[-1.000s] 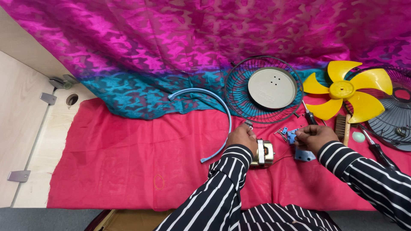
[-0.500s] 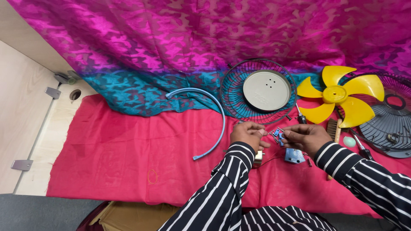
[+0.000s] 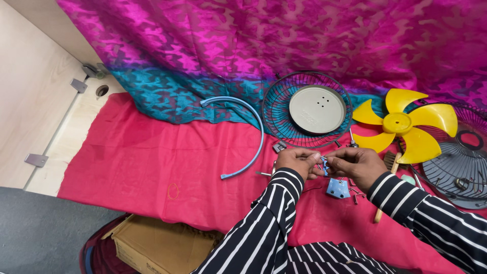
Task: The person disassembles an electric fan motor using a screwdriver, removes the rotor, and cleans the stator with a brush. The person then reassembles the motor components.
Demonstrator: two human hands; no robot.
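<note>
The left hand (image 3: 297, 161) and right hand (image 3: 356, 165) meet knuckle to knuckle above the red cloth (image 3: 152, 162), fingertips of both pinching a small blue part (image 3: 324, 165) between them, striped forearms angling in from below. A blue bracket (image 3: 338, 188) lies just beneath, the yellow fan blade (image 3: 406, 127) beyond. Half a second ago the hands were slightly apart; now they have closed together.

A yellow fan blade (image 3: 404, 125) is seen at the right, beside a dark grille (image 3: 459, 157). A round grille with a grey disc (image 3: 307, 108) is laid at centre, a blue curved strip (image 3: 247, 136) to its left. A cardboard box (image 3: 154, 247) is seen at the lower left.
</note>
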